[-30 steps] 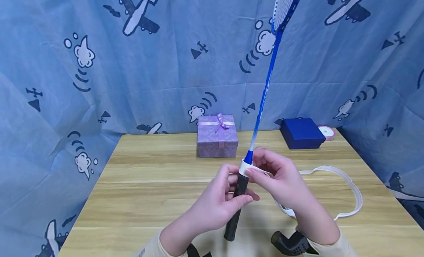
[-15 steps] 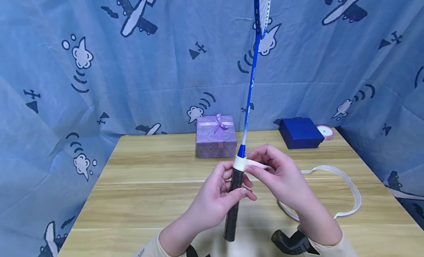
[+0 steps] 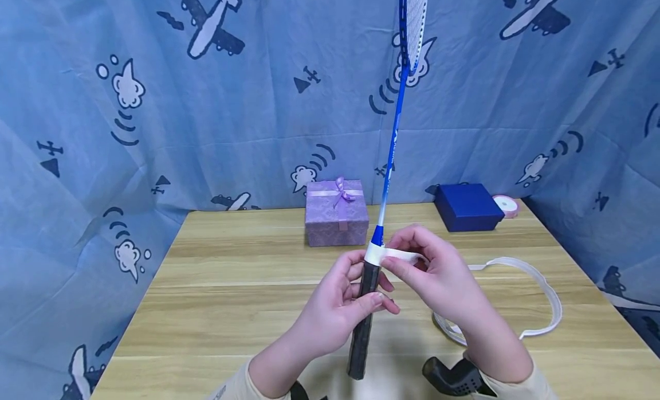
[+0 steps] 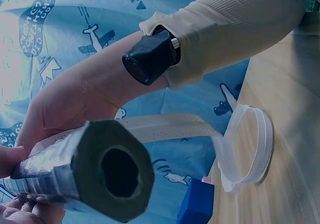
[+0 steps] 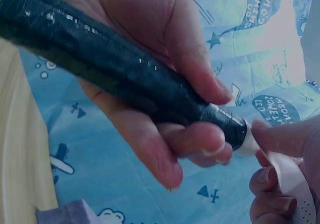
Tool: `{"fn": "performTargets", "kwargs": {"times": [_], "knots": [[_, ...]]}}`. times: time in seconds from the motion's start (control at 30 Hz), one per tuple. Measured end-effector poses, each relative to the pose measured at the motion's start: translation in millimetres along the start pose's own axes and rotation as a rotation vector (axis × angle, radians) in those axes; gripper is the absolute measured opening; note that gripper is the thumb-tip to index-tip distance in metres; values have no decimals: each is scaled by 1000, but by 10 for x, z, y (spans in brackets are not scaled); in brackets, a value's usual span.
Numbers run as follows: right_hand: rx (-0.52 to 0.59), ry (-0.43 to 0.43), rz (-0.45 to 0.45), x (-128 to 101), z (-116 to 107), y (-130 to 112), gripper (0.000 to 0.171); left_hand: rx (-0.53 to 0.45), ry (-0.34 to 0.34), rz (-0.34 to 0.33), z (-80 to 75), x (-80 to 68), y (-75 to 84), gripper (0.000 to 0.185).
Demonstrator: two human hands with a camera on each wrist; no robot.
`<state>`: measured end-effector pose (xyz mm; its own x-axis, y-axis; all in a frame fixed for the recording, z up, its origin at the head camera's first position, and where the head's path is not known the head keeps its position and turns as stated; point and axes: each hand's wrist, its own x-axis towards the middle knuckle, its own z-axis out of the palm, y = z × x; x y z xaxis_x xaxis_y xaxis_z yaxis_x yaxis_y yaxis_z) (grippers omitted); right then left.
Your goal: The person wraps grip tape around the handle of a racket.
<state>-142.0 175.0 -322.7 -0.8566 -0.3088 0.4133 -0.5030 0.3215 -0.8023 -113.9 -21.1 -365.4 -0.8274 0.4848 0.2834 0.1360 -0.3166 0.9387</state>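
A badminton racket (image 3: 394, 136) stands tilted upright, its head cut off by the top of the head view. My left hand (image 3: 330, 317) grips the black handle (image 3: 359, 345), thumb across the front and fingers behind. White perforated grip tape (image 3: 374, 254) circles the top of the handle, just below the blue cone. With thumb and fingers, my right hand (image 3: 440, 279) pinches the tape close to the wrap. The left wrist view shows the handle's hollow butt end (image 4: 142, 176) and the tape (image 4: 165, 127) trailing down. In the right wrist view, tape (image 5: 290, 184) runs past the right fingers.
The tape's loose length (image 3: 552, 308) lies looped on the wooden table (image 3: 232, 314) at right. At the back stand a purple gift box (image 3: 337, 228) with a bow and a dark blue box (image 3: 469, 211), with a pink-edged roll (image 3: 507, 206) beside it. A patterned curtain (image 3: 247, 113) hangs behind.
The racket has swung left to a more upright lean and turned about its shaft. The tape wrap has shifted slightly left with it. Both hands keep their hold.
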Motion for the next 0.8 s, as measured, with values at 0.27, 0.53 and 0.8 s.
{"fn": "performTargets", "kwargs": {"times": [0.27,0.53,0.8], "knots": [[-26,-27,-92,4,-2,36,19,-20,2,-28,-6,-3,-1,55],[85,-19,-103,1,-3,56,21,-7,-10,0,-3,13,-43,54],[89,-35,-95,12,-11,60,19,-13,3,-23,3,5,-30,56]]}}
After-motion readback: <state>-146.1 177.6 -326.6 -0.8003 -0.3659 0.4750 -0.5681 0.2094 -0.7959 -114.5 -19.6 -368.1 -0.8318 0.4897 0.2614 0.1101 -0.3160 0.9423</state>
